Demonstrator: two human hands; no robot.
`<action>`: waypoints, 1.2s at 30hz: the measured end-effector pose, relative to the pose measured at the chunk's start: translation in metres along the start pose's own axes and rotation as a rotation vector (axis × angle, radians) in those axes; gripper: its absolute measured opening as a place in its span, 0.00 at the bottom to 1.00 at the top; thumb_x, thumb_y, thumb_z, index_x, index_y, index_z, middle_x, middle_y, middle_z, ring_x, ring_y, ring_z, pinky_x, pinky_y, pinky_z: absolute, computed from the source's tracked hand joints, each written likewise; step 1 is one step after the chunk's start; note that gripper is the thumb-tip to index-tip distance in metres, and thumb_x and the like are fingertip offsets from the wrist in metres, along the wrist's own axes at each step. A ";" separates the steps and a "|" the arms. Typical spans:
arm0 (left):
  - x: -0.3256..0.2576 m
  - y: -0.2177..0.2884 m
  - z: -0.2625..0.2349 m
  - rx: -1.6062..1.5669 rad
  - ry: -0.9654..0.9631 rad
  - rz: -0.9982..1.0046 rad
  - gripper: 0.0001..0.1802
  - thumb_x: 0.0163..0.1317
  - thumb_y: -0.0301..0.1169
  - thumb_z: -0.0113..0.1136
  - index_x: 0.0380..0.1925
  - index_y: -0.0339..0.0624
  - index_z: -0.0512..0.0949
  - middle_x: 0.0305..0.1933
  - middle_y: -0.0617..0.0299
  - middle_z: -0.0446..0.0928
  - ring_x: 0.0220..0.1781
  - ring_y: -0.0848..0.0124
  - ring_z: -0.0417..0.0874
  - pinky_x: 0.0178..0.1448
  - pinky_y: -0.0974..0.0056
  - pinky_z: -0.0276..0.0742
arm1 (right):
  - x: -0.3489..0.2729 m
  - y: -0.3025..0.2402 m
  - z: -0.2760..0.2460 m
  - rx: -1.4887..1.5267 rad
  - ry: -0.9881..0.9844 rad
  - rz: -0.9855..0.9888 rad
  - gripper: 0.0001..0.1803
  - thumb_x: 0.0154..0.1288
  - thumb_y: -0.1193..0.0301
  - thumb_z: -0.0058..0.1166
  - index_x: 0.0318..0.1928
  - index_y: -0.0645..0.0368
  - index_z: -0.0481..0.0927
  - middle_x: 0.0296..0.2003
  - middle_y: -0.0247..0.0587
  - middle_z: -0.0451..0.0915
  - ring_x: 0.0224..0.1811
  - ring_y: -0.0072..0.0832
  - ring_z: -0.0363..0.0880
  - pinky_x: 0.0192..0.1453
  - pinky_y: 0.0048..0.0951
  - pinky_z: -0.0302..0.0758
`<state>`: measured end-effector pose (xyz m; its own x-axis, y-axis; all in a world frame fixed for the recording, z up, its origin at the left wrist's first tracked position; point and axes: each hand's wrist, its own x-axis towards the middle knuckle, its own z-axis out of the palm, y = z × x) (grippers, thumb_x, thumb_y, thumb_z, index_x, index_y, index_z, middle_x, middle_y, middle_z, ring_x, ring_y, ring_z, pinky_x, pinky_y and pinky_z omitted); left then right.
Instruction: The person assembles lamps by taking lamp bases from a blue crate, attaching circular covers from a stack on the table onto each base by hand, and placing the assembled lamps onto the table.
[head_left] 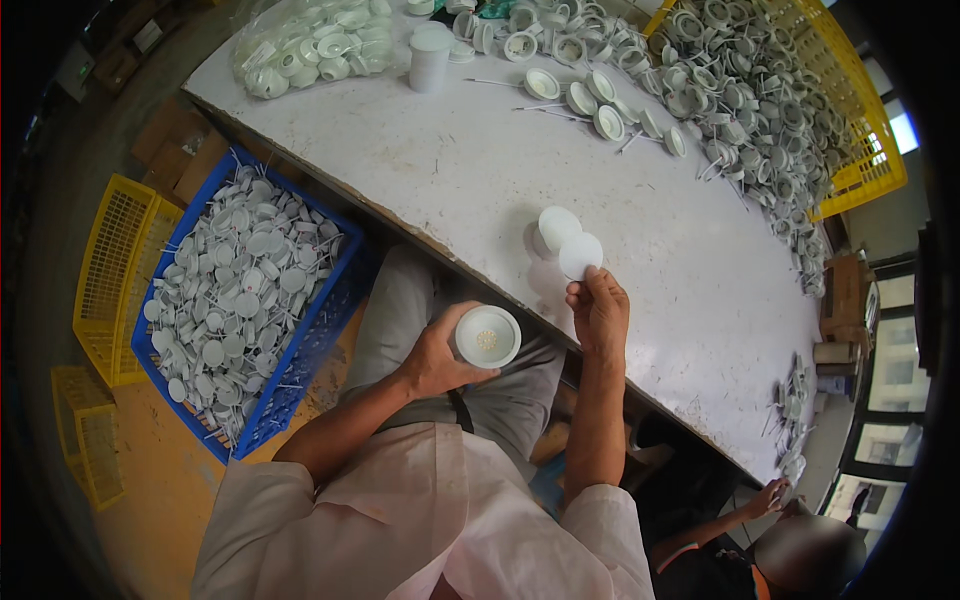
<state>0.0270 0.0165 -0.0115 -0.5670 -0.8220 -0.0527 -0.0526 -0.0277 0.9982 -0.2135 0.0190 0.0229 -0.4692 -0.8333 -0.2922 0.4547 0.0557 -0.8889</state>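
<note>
Both grips closed, your left hand (440,357) cupping a round white housing (488,336) over your lap (393,312), your right hand (604,306) pinching a white disc (580,256) at the housing's two o'clock, second disc (557,226) beyond at eleven, blue crate (298,345) at nine.

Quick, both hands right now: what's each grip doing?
Left hand: closed around a white, round, plastic-looking housing.
Right hand: closed, pinching a thin, white, round, plastic-looking disc at its edge.

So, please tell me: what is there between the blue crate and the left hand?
In the head view, the person's grey-trousered leg lies between the blue crate and the left hand.
</note>
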 end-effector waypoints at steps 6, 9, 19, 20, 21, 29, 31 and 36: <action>0.014 0.011 -0.003 -0.036 -0.071 -0.010 0.44 0.44 0.29 0.75 0.60 0.33 0.62 0.53 0.57 0.74 0.55 0.72 0.75 0.58 0.66 0.72 | -0.030 0.016 0.001 -0.003 0.008 -0.013 0.07 0.67 0.74 0.50 0.38 0.66 0.77 0.25 0.36 0.78 0.26 0.22 0.77 0.29 0.20 0.75; 0.019 0.003 -0.003 -0.095 -0.053 -0.054 0.45 0.42 0.30 0.75 0.60 0.34 0.63 0.54 0.56 0.73 0.57 0.69 0.73 0.61 0.65 0.70 | -0.052 0.020 0.005 -0.309 0.049 -0.202 0.07 0.64 0.77 0.51 0.41 0.65 0.78 0.27 0.38 0.79 0.27 0.25 0.78 0.32 0.23 0.76; 0.018 0.016 0.001 -0.346 -0.116 -0.064 0.47 0.43 0.31 0.73 0.62 0.32 0.58 0.56 0.56 0.69 0.58 0.69 0.70 0.62 0.65 0.68 | -0.075 0.028 0.005 -1.223 -0.327 -1.090 0.26 0.43 0.88 0.53 0.48 0.60 0.78 0.46 0.45 0.77 0.41 0.40 0.78 0.42 0.33 0.77; 0.017 0.021 0.002 -0.345 -0.115 -0.065 0.47 0.43 0.31 0.73 0.62 0.32 0.58 0.56 0.56 0.69 0.58 0.69 0.70 0.62 0.65 0.68 | -0.075 0.029 0.006 -1.247 -0.347 -1.104 0.28 0.41 0.87 0.54 0.49 0.59 0.78 0.47 0.45 0.76 0.42 0.40 0.78 0.43 0.34 0.77; 0.016 0.026 0.003 -0.374 -0.105 -0.068 0.45 0.46 0.32 0.71 0.62 0.32 0.58 0.55 0.56 0.69 0.58 0.69 0.70 0.62 0.65 0.68 | -0.075 0.030 0.007 -1.246 -0.347 -1.103 0.28 0.41 0.87 0.54 0.49 0.59 0.78 0.47 0.45 0.76 0.42 0.40 0.78 0.43 0.34 0.77; 0.017 0.012 0.006 -0.256 -0.022 -0.058 0.33 0.61 0.33 0.61 0.60 0.31 0.58 0.54 0.53 0.71 0.53 0.70 0.75 0.57 0.67 0.73 | -0.076 0.033 0.015 -1.300 -0.363 -1.203 0.27 0.38 0.77 0.61 0.46 0.57 0.79 0.50 0.40 0.75 0.41 0.38 0.77 0.43 0.31 0.77; 0.018 0.004 0.007 -0.190 0.014 -0.020 0.28 0.63 0.30 0.58 0.59 0.32 0.60 0.51 0.54 0.73 0.52 0.72 0.75 0.55 0.67 0.74 | -0.077 0.033 0.015 -1.302 -0.363 -1.209 0.27 0.38 0.77 0.61 0.46 0.57 0.79 0.50 0.40 0.75 0.41 0.37 0.77 0.43 0.31 0.76; 0.015 0.009 0.011 -0.247 0.081 -0.025 0.25 0.58 0.28 0.58 0.54 0.33 0.66 0.48 0.54 0.75 0.50 0.70 0.76 0.53 0.66 0.73 | -0.078 0.035 0.013 -1.292 -0.379 -1.233 0.28 0.37 0.77 0.62 0.47 0.56 0.80 0.50 0.38 0.76 0.37 0.32 0.76 0.39 0.29 0.75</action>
<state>0.0091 0.0096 -0.0032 -0.4998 -0.8620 -0.0851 0.1423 -0.1786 0.9736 -0.1513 0.0789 0.0187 0.2156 -0.7782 0.5898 -0.8684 -0.4290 -0.2486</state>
